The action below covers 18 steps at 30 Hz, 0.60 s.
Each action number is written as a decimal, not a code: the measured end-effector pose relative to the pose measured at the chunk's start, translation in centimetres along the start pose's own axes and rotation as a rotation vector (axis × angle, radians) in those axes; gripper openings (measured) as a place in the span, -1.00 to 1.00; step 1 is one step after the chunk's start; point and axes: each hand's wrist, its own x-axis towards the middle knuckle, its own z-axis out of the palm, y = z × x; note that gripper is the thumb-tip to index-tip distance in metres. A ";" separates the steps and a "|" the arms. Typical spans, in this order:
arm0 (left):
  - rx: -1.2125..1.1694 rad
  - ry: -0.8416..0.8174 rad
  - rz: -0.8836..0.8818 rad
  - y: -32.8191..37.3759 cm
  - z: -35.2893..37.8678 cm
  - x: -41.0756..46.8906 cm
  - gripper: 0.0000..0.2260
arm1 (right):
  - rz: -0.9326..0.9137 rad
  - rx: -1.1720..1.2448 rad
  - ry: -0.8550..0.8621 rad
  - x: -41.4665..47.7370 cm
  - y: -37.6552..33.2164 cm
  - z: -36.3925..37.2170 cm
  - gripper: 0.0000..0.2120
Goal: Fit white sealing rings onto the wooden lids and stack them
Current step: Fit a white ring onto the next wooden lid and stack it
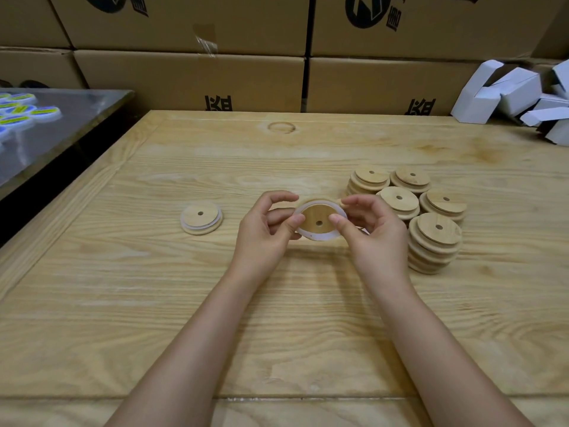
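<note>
Between my two hands, just above the table point(154, 288), I hold one wooden lid point(317, 214), tilted so its stepped inner face and centre hole point up toward me. My left hand point(264, 232) and right hand point(374, 234) both pinch its rim, thumbs at the one white sealing ring point(320, 236) lying around the raised step. Just right of my right hand stand five stacks of bare lids point(435, 238), crowded close together. Well to the left one ringed lid point(201, 217) lies flat, step up. Cardboard boxes point(184, 78) wall the far edge.
</note>
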 end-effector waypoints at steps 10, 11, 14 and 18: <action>-0.023 -0.060 -0.101 -0.3 0.1 0.2 -0.79 | -0.046 -0.109 -0.008 0.3 0.3 -0.2 -0.80; -0.028 -0.052 -0.109 -0.4 0.0 0.3 -0.79 | -0.047 -0.103 -0.012 0.3 0.3 -0.2 -0.81; -0.044 -0.038 -0.124 -0.5 -0.1 0.4 -0.80 | -0.028 -0.095 -0.020 0.3 0.3 -0.2 -0.84; -0.085 -0.023 -0.141 -0.6 -0.1 0.4 -0.78 | 0.029 -0.048 -0.027 0.4 0.3 -0.2 -0.86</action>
